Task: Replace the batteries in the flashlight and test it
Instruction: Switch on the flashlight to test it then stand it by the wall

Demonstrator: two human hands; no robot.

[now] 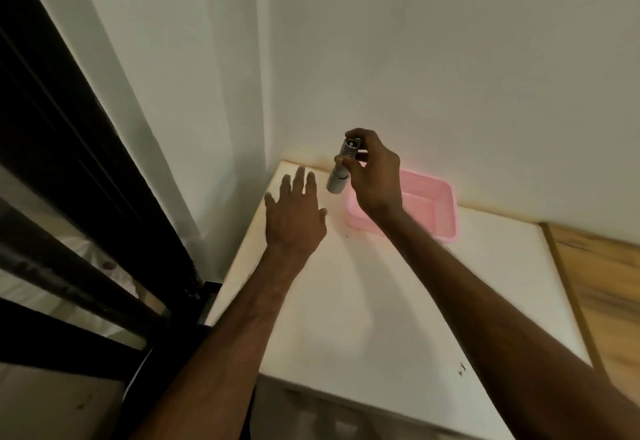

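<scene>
A small grey flashlight [341,169] is held up above the far corner of the white table [398,301], tilted with its head pointing down and to the left. My right hand [374,176] is shut on its upper part, with the thumb at its rear end. My left hand [294,214] hovers flat over the table just left of the flashlight's head, fingers spread, holding nothing. No batteries are visible.
A pink plastic basket [440,211] stands at the back of the table against the wall, partly hidden by my right hand. A wooden surface [602,283] adjoins the table on the right. A dark metal frame [69,197] runs along the left.
</scene>
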